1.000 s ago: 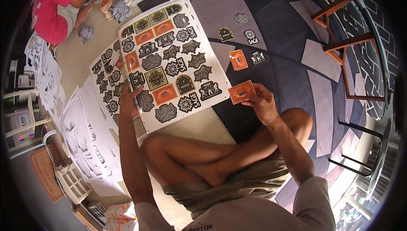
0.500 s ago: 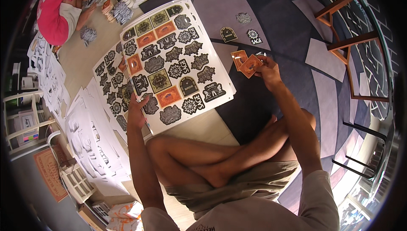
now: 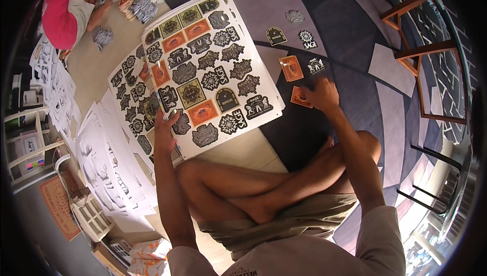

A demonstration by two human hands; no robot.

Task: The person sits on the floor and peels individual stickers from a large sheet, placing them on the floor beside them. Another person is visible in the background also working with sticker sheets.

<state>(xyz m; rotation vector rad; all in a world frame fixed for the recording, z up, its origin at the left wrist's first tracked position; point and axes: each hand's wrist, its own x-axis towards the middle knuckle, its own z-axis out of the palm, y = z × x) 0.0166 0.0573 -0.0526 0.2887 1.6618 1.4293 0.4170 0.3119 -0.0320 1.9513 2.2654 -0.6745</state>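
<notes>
A large white sheet of stickers [image 3: 227, 130], printed with black, green and orange designs, lies tilted before me on a stack of similar sheets. My left hand [image 3: 165, 133] grips its near left edge, thumb on top and fingers hidden beneath. Low over the dark carpet, my right hand [image 3: 323, 96] pinches the right edge of an orange rectangular sticker [image 3: 300, 97]; its fingertips are partly hidden. Just beyond lies an orange sticker pile [image 3: 290, 68]. Beside that is a black-and-white sticker [image 3: 315, 66]. Farther off are an arched sticker [image 3: 276, 35], a grey one [image 3: 294, 16] and a sunburst-shaped one [image 3: 307, 39].
A second sticker sheet [image 3: 122, 81] sits to the left, with white cut-out waste sheets [image 3: 104, 159] beyond it. At the far left another person [image 3: 68, 10] sits near sticker piles [image 3: 143, 8]. Wooden chair legs [image 3: 413, 55] stand at the right. My crossed legs are close in front.
My right hand has drawn the orange sticker toward me, away from the orange pile, uncovering the black-and-white sticker. My left hand stays on the sheet's edge.
</notes>
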